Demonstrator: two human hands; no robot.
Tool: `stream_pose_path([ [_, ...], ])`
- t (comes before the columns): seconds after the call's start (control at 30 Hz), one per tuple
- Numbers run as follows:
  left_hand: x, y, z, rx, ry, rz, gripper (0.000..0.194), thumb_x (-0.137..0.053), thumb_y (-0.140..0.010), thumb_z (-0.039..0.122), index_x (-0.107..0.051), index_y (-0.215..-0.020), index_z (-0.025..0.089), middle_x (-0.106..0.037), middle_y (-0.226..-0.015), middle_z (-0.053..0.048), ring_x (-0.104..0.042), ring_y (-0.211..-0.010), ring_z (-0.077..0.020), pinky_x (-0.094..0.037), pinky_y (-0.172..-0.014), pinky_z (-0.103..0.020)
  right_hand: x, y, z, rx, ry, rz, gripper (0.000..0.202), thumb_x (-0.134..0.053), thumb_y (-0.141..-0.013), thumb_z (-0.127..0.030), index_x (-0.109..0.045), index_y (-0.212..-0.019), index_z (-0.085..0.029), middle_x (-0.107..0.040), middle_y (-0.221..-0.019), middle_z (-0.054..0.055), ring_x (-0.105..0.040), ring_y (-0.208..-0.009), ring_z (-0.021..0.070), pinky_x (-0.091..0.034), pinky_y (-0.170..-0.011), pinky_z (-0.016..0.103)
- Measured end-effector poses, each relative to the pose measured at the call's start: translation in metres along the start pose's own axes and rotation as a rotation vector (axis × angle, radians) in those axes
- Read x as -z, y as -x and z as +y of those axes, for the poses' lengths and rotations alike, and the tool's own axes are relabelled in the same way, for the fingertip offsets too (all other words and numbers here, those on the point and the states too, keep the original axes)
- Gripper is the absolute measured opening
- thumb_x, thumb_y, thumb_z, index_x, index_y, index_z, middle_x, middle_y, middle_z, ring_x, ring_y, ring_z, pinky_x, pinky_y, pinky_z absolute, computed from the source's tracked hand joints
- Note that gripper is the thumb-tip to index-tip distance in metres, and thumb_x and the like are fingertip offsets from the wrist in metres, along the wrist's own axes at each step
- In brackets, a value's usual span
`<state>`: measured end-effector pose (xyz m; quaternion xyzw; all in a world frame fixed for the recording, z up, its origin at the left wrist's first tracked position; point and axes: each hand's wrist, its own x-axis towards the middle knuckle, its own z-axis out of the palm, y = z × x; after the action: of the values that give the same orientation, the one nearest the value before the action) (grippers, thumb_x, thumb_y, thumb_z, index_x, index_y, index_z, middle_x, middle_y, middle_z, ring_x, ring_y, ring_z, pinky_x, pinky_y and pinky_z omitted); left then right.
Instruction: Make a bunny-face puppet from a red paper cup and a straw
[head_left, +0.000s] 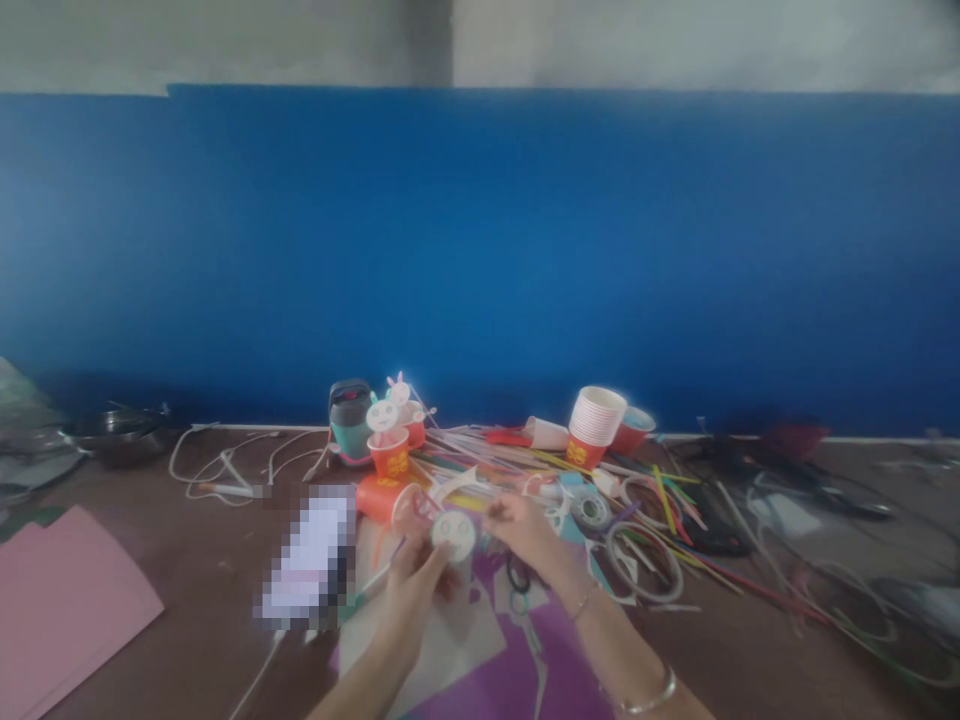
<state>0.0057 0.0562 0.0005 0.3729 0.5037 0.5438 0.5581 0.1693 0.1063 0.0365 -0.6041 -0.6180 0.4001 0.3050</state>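
Note:
My left hand [415, 578] pinches a round white paper face [454, 537] with drawn eyes. Close to its right edge is my right hand [525, 532], its fingers drawn together; whatever sits between them is too blurred to make out. Just behind my left hand, an orange-red paper cup [382, 498] lies on its side. Beneath both hands are a white sheet [457, 660] and purple paper [555, 675], with scissors [534, 645] lying on top. Two finished-looking paper faces with ears stand in cups, the nearer one being a face [382, 414] in a red cup [390, 458].
A stack of paper cups [592, 425] stands at the back right, near a roll of tape [591, 508]. Colourful sticks [465, 447] and coiled strips [645, 560] spread across the table. A blurred-out phone [307, 560], white cables [225, 465] and pink paper [71, 615] lie to the left.

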Motion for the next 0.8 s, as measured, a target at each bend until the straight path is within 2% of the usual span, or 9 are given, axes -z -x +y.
stream_pose_path([
  [0.13,0.002,0.002,0.001,0.032,0.064,-0.013,0.031,-0.072,-0.067,0.036,-0.065,-0.090,0.016,-0.069,-0.069,-0.001,-0.065,-0.057,-0.0175,-0.049,-0.054,-0.026,-0.005,0.008,-0.006,0.034,0.092,-0.027,0.016,-0.058,-0.067,-0.006,-0.068,-0.073,-0.017,-0.073,-0.075,0.004,-0.066,-0.074,0.0187,-0.046,-0.068,0.026],
  [0.27,0.003,0.001,-0.003,0.063,0.083,-0.013,0.034,-0.071,-0.067,0.037,-0.067,-0.094,0.017,-0.071,-0.077,-0.003,-0.068,-0.062,-0.0205,-0.053,-0.060,-0.032,-0.005,0.008,-0.006,0.095,0.215,0.025,0.023,-0.055,-0.070,-0.005,-0.073,-0.080,-0.016,-0.075,-0.083,0.007,-0.067,-0.081,0.0203,-0.047,-0.074,0.027],
  [0.37,0.002,0.000,-0.003,0.072,0.096,0.004,0.034,-0.073,-0.066,0.040,-0.067,-0.090,0.017,-0.071,-0.076,-0.004,-0.067,-0.060,-0.0210,-0.054,-0.059,-0.033,-0.003,0.002,0.000,0.100,0.186,0.058,0.019,-0.057,-0.073,-0.011,-0.074,-0.078,-0.014,-0.075,-0.083,0.007,-0.068,-0.081,0.0208,-0.047,-0.075,0.027],
  [0.47,0.000,0.000,0.000,0.057,0.098,0.020,0.034,-0.074,-0.066,0.041,-0.067,-0.088,0.016,-0.071,-0.076,-0.004,-0.067,-0.060,-0.0205,-0.053,-0.058,-0.032,-0.003,0.000,0.003,0.082,0.167,0.037,0.016,-0.059,-0.075,-0.016,-0.074,-0.079,-0.014,-0.075,-0.079,0.005,-0.068,-0.076,0.0207,-0.049,-0.072,0.028],
  [0.6,0.001,0.001,0.003,0.027,0.048,0.010,0.038,-0.074,-0.067,0.043,-0.065,-0.091,0.016,-0.069,-0.069,-0.002,-0.063,-0.055,-0.0175,-0.050,-0.053,-0.027,-0.004,0.005,-0.002,0.094,0.193,0.014,0.018,-0.060,-0.073,-0.013,-0.076,-0.083,-0.016,-0.077,-0.083,0.005,-0.070,-0.079,0.0203,-0.049,-0.074,0.027],
  [0.7,0.003,0.000,-0.001,-0.020,-0.031,-0.029,0.036,-0.072,-0.070,0.049,-0.062,-0.082,0.016,-0.057,-0.047,0.004,-0.050,-0.040,-0.0116,-0.038,-0.041,-0.021,0.008,0.005,-0.007,0.119,0.288,0.090,0.021,-0.058,-0.077,-0.012,-0.075,-0.086,-0.017,-0.077,-0.087,0.006,-0.070,-0.083,0.0198,-0.048,-0.077,0.026],
  [0.8,0.003,-0.002,-0.006,-0.078,-0.058,-0.027,0.038,-0.070,-0.070,0.050,-0.060,-0.083,0.016,-0.047,-0.043,0.008,-0.040,-0.035,-0.0080,-0.028,-0.036,-0.018,0.039,0.002,-0.003,0.088,0.369,0.242,0.023,-0.053,-0.082,-0.015,-0.074,-0.091,-0.017,-0.076,-0.095,0.009,-0.068,-0.091,0.0231,-0.046,-0.081,0.029],
])
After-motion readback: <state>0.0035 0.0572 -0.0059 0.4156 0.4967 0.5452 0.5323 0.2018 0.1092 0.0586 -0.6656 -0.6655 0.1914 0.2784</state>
